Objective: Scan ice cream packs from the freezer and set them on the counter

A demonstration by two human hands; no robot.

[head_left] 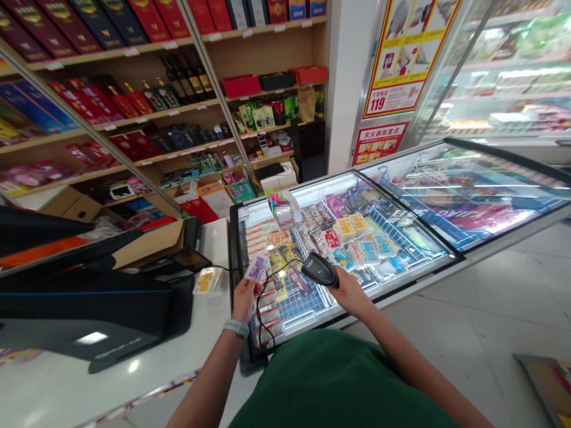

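Note:
Between the fingers of my left hand (246, 297) is a small purple and white packet (257, 268), raised over the left end of the glass-topped freezer. My right hand (349, 290) is wrapped round a black handheld scanner (320, 270), whose head points left toward the packet without touching it. A black cable (264, 309) loops down between the two hands. Several small packs, yellow, red and blue (368, 252), lie right of and beyond the scanner at the freezer. Left of my left hand, a yellow-labelled pack (207, 280) rests on the white counter.
The white counter (147, 362) at the left bears a large black machine (129, 315) and an open cardboard box (154, 245). Shelves (263, 30) of boxes and bottles stand behind. The freezer's frame (414, 285) runs off to the right, above a tiled floor.

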